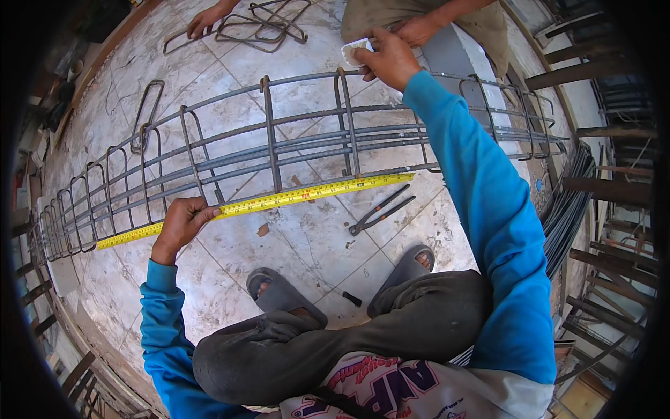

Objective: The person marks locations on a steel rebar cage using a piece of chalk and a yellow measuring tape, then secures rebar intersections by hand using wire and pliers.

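Cage (272,133) lies on the tiled floor (335,265), running left to right before me; all places taken from it. Tape (307,194) out along the cage's near side, long axis roughly following it. One end sits by the cage's lower left, the other points right and slightly away from me, stopping near the cage's right half. Cannot tell if it touches the bars.

Left grip (183,227): closed on the tape, thumb on top, just beside the cage's near edge. Left arm bent at my side, forearm rising toward the cage.

Right grip (391,59): closed on a small white piece (357,52), beyond the cage's far edge. Right arm stretched across the cage, palm turned partly down.

Co-worker's hand (417,31) is just beside my right grip, farther from the cage; contact unclear. Their other hand (201,22) holds a loose stirrup (180,45) past the far edge. Pliers (356,228) on the floor, near side.
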The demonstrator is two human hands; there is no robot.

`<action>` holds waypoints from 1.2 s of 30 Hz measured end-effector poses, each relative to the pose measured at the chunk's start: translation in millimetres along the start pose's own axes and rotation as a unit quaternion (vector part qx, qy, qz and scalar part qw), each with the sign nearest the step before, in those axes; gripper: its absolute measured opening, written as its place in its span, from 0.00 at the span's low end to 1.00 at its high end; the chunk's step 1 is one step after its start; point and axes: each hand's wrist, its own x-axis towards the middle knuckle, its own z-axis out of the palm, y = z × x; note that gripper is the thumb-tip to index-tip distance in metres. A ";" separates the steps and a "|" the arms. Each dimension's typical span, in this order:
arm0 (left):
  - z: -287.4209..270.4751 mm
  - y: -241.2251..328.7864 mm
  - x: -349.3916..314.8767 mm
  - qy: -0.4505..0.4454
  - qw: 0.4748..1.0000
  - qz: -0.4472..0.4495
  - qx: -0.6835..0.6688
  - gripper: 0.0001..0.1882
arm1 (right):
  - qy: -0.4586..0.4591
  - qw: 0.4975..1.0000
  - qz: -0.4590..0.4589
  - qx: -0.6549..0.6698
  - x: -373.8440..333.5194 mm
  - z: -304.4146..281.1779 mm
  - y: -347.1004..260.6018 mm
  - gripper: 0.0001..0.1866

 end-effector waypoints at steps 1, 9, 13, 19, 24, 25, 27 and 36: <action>-0.3 0.1 -0.4 0.000 1.000 0.023 -0.016 0.21 | -0.015 1.000 -0.004 0.012 -3.4 2.6 -0.5 0.22; -2.8 -0.5 -5.0 0.006 1.000 0.013 -0.008 0.18 | -0.044 0.998 -0.016 0.045 -17.4 20.5 -11.4 0.20; -5.7 -0.9 -7.1 0.006 0.999 0.029 -0.026 0.18 | -0.042 0.997 -0.003 0.066 -17.9 19.4 -7.2 0.20; -6.6 -2.4 -6.8 -0.003 1.000 0.021 -0.022 0.19 | -0.027 0.998 -0.001 0.050 -15.6 20.1 1.4 0.21; -4.9 -3.1 -7.2 0.009 1.000 0.000 -0.014 0.21 | -0.019 0.999 0.004 0.051 -12.6 27.1 -1.8 0.21; -4.9 -3.2 -6.9 0.010 0.999 0.020 -0.030 0.21 | -0.024 0.999 0.006 0.037 -11.9 30.0 -3.0 0.21; -5.4 -3.1 -5.9 0.009 1.000 0.010 0.008 0.22 | -0.032 0.999 0.002 0.024 -8.3 37.3 -5.8 0.21; -5.7 -2.2 -5.9 0.009 1.000 0.002 0.007 0.22 | -0.007 0.983 -0.069 -0.167 9.4 91.2 -12.2 0.21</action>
